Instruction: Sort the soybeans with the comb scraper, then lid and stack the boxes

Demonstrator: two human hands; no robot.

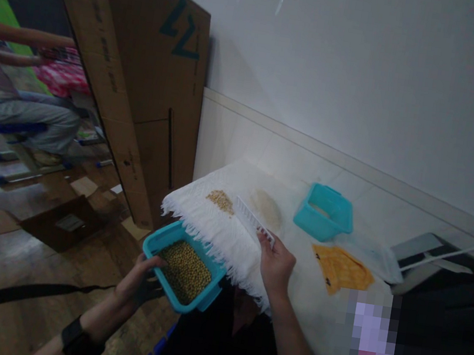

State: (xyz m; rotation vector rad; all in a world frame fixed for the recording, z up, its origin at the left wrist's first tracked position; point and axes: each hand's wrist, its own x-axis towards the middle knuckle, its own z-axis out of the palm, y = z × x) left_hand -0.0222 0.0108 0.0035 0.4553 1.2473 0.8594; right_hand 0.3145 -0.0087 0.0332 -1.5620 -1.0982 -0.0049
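Note:
In my left hand is a turquoise plastic container, gripped by its left wall with the thumb over the rim. Many small yellow-green beans lie in it. The container is just below the fringed edge of a white cloth. My right hand is closed around one end of a white comb, held over the cloth. Left of the comb's far end is a small heap of tan beans. Beyond the comb lies a pale heap of fine grains, perhaps rice.
A second turquoise container with pale contents stands right on the table. Near it are an orange mesh bag and a clear plastic bag. A tall cardboard box stands left against the wall. Another person sits beyond it.

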